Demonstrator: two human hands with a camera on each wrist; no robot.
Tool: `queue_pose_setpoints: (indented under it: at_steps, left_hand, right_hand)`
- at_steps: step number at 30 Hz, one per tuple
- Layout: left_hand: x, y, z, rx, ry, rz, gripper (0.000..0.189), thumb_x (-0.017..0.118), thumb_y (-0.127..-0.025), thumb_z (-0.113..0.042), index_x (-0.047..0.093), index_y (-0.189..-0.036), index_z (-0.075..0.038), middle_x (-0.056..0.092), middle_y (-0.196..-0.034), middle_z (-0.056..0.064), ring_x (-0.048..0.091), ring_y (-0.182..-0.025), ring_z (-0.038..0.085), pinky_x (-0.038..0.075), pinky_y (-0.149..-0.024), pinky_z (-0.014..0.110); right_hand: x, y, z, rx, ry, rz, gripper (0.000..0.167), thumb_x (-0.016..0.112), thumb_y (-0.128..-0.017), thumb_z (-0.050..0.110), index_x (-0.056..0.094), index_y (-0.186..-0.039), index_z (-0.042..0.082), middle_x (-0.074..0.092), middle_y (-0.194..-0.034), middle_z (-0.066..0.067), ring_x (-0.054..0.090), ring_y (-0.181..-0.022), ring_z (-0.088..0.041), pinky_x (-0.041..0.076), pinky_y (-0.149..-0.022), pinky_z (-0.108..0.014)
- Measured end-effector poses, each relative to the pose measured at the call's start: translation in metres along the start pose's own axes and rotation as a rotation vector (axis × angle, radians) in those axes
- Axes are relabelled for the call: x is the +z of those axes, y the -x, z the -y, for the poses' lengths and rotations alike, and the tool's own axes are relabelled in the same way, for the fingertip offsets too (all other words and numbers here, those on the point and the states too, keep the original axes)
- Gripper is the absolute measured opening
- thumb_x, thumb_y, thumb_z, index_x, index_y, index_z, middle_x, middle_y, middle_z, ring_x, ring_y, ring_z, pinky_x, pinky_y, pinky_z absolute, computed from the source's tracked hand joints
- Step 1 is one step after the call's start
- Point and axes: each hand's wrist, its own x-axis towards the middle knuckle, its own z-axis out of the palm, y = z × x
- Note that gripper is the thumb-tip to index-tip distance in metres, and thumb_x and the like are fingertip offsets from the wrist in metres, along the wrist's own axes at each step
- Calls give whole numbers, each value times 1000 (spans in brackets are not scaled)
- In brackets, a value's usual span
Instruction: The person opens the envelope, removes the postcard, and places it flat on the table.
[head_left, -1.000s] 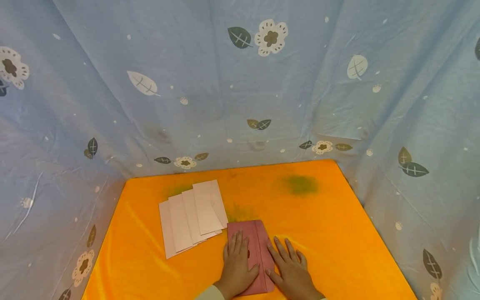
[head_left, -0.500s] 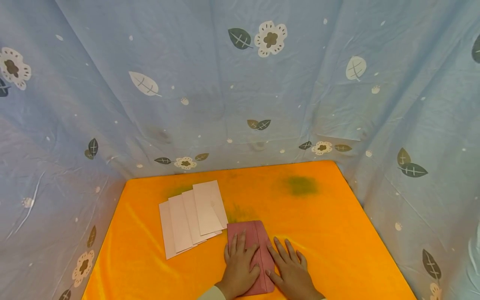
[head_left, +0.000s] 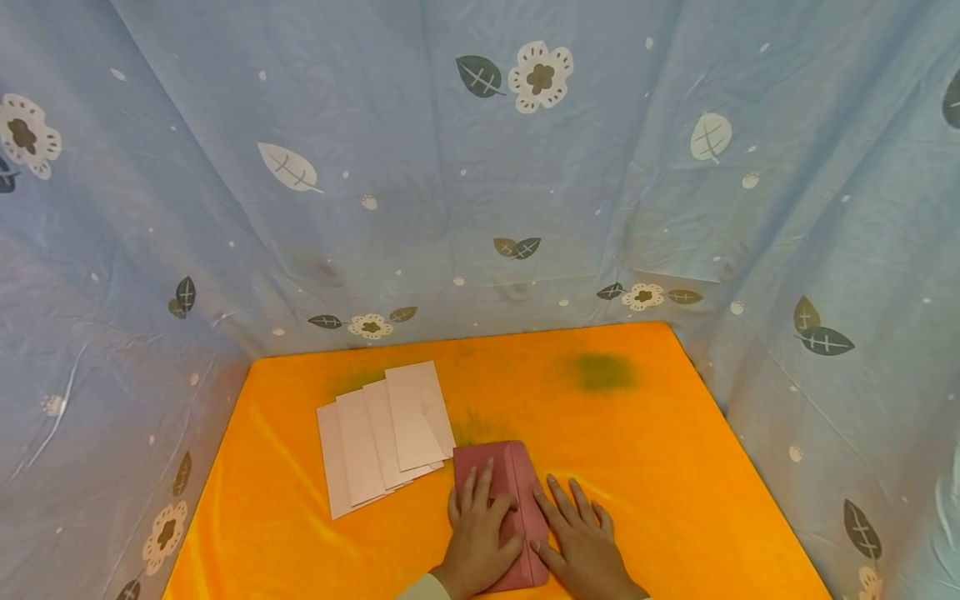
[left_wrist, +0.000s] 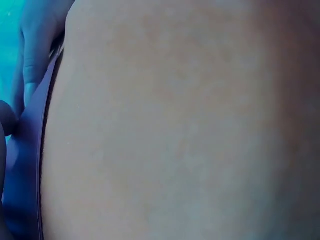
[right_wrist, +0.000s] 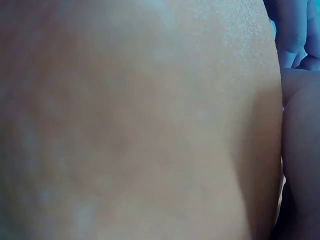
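On red envelope (head_left: 527, 523): left hand (head_left: 476, 537); touching its right edge: right hand (head_left: 587, 542); neither gripping; pale envelopes (head_left: 416, 417) to its left

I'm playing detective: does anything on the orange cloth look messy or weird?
Yes: the orange cloth has smudgy green patches, clearest at its far right. They look like stains, though I can't be sure. The pale pink envelopes form an uneven, slanted fan, left of the dark pink envelope. I see nothing torn.
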Motion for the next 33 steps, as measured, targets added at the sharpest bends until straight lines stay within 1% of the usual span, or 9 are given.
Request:
queue_pose_setpoints:
  at_steps: [7, 13, 23, 28, 33]
  left_hand:
    - [1, 1, 1, 1, 28, -29, 25, 75, -89, -28, 66, -113, -30, 30, -175, 17, 27, -155, 47, 16, -107, 85]
    - [1, 2, 1, 9, 41, -42, 27, 73, -89, -25, 68, -115, -28, 33, -174, 16, 27, -155, 46, 16, -107, 85]
    - [0, 2, 1, 12, 38, -52, 27, 74, -90, -25, 68, -116, -28, 35, -173, 14, 29, -155, 45, 16, -108, 85]
    - [2, 2, 3, 36, 25, -68, 28, 74, -90, -25, 67, -116, -28, 37, -171, 15, 31, -153, 46, 18, -106, 86]
    - [3, 3, 3, 46, 22, -66, 27, 73, -91, -28, 67, -117, -28, 37, -171, 15, 31, -153, 46, 18, -105, 87]
  right_hand:
    - [-1, -1, 0, 9, 14, 9, 75, 54, -108, 65, 37, -172, 30, 20, -180, 1, 12, -164, -37, 25, -114, -76]
    - [1, -2, -1, 13, 5, 12, 74, 53, -108, 66, 38, -172, 30, 20, -180, 1, 12, -164, -36, 24, -115, -76]
    - [-2, -2, 2, 16, -24, 7, 74, 56, -108, 64, 40, -171, 29, 22, -180, 0, 12, -164, -36, 23, -114, -77]
    - [-2, -2, 2, 24, -34, 7, 73, 57, -107, 63, 41, -170, 29, 23, -180, 0, 13, -164, -37, 23, -114, -77]
    - [-6, -3, 2, 42, -75, 37, 74, 58, -106, 64, 42, -170, 30, 24, -179, 0, 13, -163, -38, 23, -112, -77]
